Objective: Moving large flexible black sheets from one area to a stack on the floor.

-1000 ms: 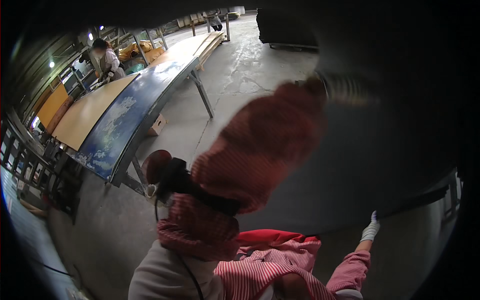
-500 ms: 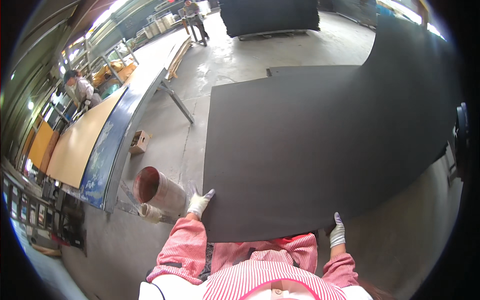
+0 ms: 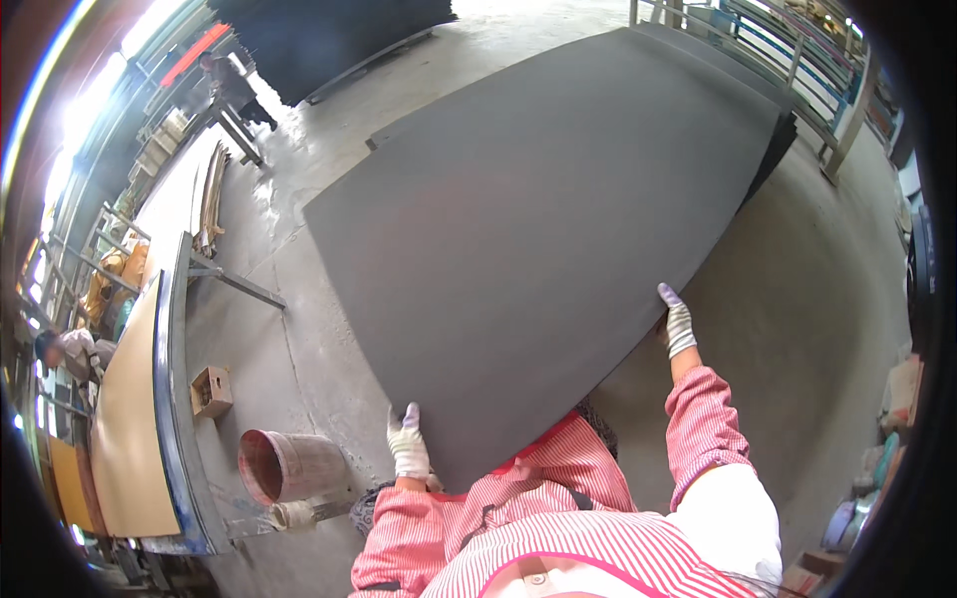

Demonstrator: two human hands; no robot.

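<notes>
From the head view, a big dark grey sheet (image 3: 538,219) spreads flat and matte above the concrete floor (image 3: 797,299), running from its near corner toward one o'clock. The gloved left hand (image 3: 408,443) grips its near edge at seven o'clock; the gloved right hand (image 3: 678,321) clasps the edge at four o'clock. A bucket (image 3: 289,466) lies at eight o'clock.

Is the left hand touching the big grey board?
Touching. The head view shows the gloved left hand laid flat on the near edge of the grey board, its fingers resting on the top with no gap.
</notes>
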